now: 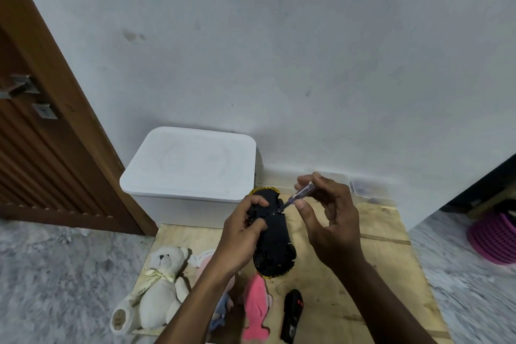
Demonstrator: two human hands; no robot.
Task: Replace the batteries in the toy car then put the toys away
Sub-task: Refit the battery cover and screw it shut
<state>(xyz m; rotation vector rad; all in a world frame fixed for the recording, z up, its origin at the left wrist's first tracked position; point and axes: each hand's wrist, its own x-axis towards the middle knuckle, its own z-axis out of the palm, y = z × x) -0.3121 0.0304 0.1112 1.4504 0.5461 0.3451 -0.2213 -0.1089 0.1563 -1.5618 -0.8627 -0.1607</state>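
While the L hand (245,229) grips the toy car (275,243) belly-up over the wood surface (377,274), the R hand (332,220) pinches a screwdriver (297,197). Tip slants down from the right onto the car's far end. Car runs far-to-near.

Matt black plastic toy car (272,234), clear plastic screwdriver (298,196), plush teddy bear (160,282), seemingly raw plywood board (374,246).

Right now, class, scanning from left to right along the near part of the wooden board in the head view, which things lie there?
White teddy bear → pink fish toy → black remote control.
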